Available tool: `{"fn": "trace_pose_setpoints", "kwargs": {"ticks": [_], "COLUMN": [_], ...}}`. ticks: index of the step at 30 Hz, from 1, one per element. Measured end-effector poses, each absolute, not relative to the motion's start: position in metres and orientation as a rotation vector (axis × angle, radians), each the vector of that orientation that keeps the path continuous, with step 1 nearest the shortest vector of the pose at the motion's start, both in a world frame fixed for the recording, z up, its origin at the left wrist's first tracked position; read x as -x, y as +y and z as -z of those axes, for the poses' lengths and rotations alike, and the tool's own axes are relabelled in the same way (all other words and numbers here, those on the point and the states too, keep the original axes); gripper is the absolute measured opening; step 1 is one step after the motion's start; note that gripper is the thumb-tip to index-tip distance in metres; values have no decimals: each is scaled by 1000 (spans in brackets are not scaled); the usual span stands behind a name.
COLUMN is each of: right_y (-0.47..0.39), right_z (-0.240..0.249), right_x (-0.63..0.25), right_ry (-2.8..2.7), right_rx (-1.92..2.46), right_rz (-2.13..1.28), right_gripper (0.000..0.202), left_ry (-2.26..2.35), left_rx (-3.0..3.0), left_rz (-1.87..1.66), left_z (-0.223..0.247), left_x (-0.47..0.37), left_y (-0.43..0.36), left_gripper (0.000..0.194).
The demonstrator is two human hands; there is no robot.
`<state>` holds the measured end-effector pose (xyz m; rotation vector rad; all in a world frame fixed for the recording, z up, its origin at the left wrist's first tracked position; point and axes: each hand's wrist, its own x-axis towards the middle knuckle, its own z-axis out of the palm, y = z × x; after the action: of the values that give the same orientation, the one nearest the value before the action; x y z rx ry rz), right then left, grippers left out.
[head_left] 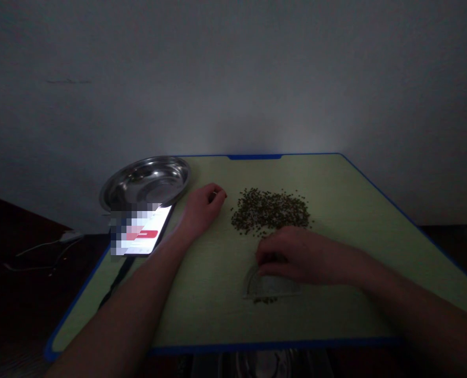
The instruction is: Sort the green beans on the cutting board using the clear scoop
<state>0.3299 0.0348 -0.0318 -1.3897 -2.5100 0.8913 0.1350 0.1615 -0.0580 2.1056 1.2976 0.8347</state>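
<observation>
My left hand [204, 207] rests on the table left of a spread heap of small dark seeds [273, 210]. Its fingers are curled and thumb and forefinger nearly meet; whatever lies between them is too small to name. Just in front of the heap, my right hand [286, 254] has its fingers bent inward, with the thumb low. Beneath it lies a clear plastic protractor [271, 286], its straight edge towards me and its curved top partly covered by the hand. A few seeds [265, 301] sit along that straight edge. The right fingertips are partly hidden.
A shiny metal basin [147, 181] stands at the table's back left. Before it lies a phone [150, 236] with a lit screen, near my left forearm. The pale green table [213, 320] has a blue rim, and a grey wall [233, 79] rises behind it. White cables [44, 244] lie left.
</observation>
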Motion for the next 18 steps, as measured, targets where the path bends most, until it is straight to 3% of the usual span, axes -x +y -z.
{"fn": "trace_pose_setpoints", "kwargs": {"ticks": [18], "right_y": [21], "right_z": [23], "right_x": [-318], "right_ry": [-2576], "right_rx": [1314], "right_rz": [-1177], "right_gripper": [13], "left_ry": [1314], "left_rx": [-2102], "left_rz": [-799], "left_z": [56], "left_x": [-135], "left_y": [160], "left_gripper": [24]}}
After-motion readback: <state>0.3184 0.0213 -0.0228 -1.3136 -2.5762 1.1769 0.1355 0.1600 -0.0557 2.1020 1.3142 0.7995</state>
